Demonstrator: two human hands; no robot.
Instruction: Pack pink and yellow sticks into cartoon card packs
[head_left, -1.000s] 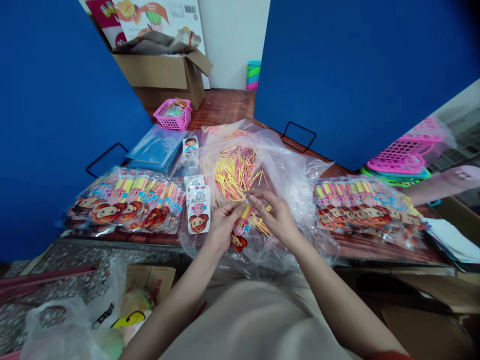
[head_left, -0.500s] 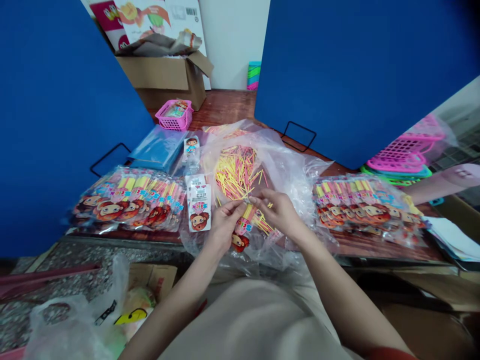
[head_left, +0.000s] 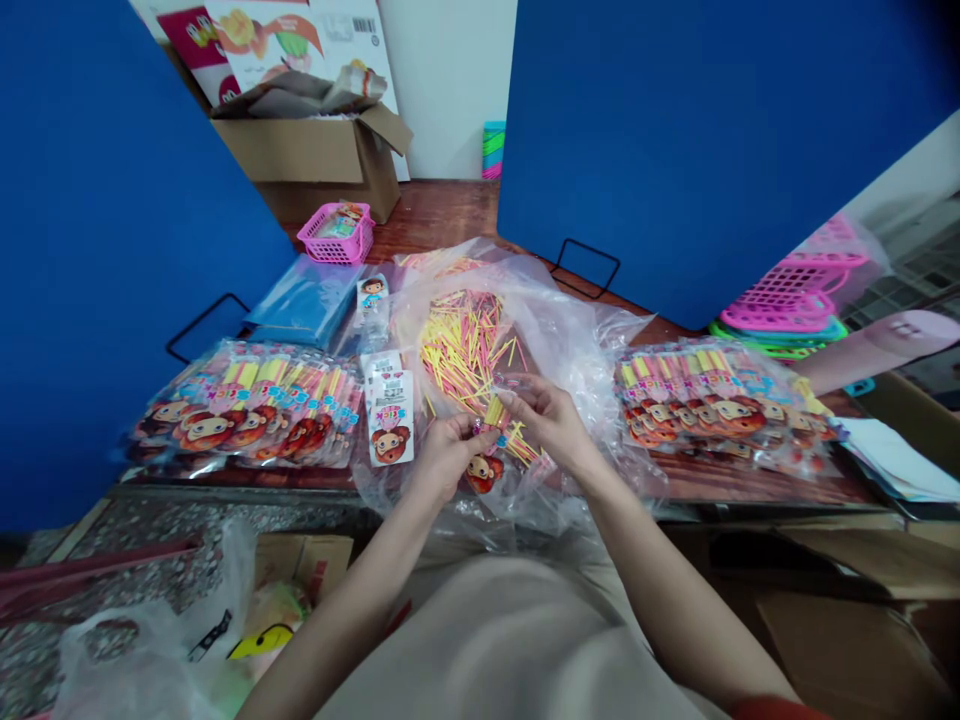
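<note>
Between my two hands is a small clear packet of yellow and pink sticks, with a character card at its lower end. My left hand pinches the packet's middle from the left side. At its upper end, the fingers of my right hand are closed on the clear plastic. Just beyond my hands lies a heap of loose yellow and pink sticks on a large clear plastic bag. Printed cards lie left of the bag.
Filled packets are piled at the left and at the right. Behind stand a pink basket, a cardboard box and blue panels. Clear bags lie at back left. Stacked baskets stand at right.
My left hand has shifted down to the packet's middle, while my right hand stays at its top. The packet's upper part is now more tilted. The whole view has moved slightly.
</note>
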